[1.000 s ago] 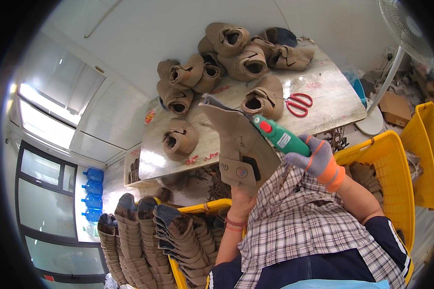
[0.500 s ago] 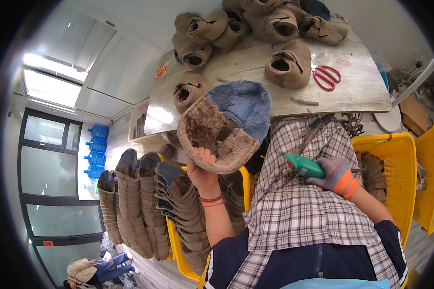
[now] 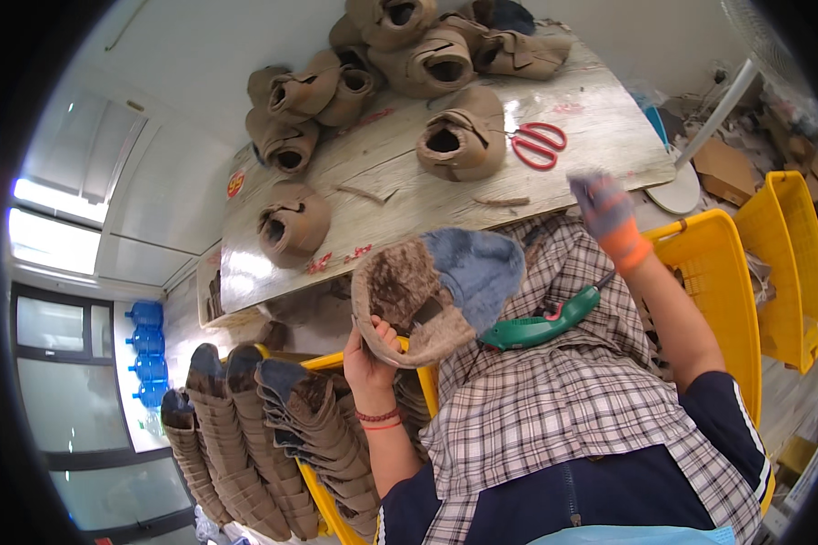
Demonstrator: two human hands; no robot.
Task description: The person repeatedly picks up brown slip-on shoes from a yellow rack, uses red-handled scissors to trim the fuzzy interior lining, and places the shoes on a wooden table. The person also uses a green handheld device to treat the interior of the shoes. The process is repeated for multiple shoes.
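Note:
My left hand (image 3: 373,357) grips the near rim of a shoe upper (image 3: 395,289), its fleece lining turned up, brown on one side and blue on the other. The upper hangs over my lap, just short of the table edge. Across the plaid apron (image 3: 536,391) lies a green handheld power tool (image 3: 550,327), its front end close to the upper. My right hand (image 3: 606,213), in a grey and orange glove, is raised near the table edge; its fingers look extended, slightly blurred, with nothing seen in them. Red-handled scissors (image 3: 539,145) lie on the table beyond it.
Several brown shoe uppers (image 3: 463,136) stand on the wooden table (image 3: 600,118), with scraps (image 3: 500,202) between them. Stacked uppers (image 3: 245,427) fill the left side around a yellow crate. More yellow crates (image 3: 700,263) stand at my right, below a white pole (image 3: 718,109).
My right hand has let go of the green power tool, now lying on my lap, and has risen toward the table. The left hand has lowered the upper slightly. The whole view has shifted.

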